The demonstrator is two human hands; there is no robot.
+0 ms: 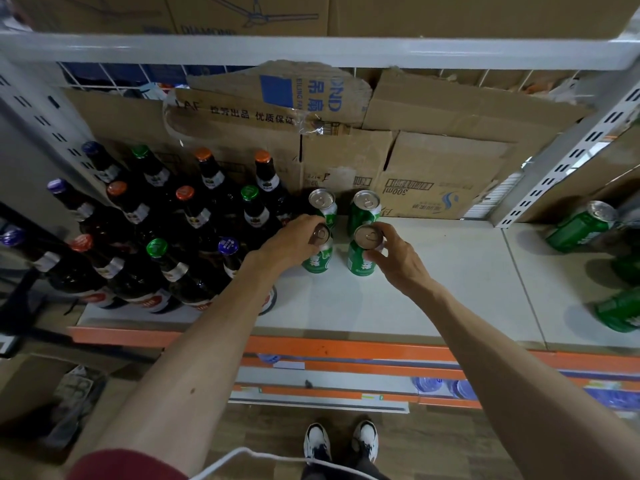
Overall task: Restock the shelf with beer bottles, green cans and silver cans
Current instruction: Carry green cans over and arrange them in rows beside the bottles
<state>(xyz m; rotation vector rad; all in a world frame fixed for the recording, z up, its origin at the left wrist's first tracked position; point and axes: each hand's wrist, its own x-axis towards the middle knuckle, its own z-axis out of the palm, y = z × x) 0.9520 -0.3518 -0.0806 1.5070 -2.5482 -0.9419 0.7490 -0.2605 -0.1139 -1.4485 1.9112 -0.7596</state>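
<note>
Several dark beer bottles (180,244) with coloured caps stand in rows on the left of the white shelf (450,292). Right of them stand green cans in two rows. My left hand (294,242) grips the front left green can (317,259) near its top. My right hand (398,256) grips the front right green can (360,261) the same way. Both cans are upright on the shelf. Behind them stand two more green cans, one at the back left (323,204) and one at the back right (363,209).
Flattened cardboard boxes (415,161) line the back of the shelf. More green cans (581,226) stand in the neighbouring bay on the right, past a perforated upright (568,157). An orange front rail (346,348) edges the shelf. My shoes (341,441) stand on the wooden floor below.
</note>
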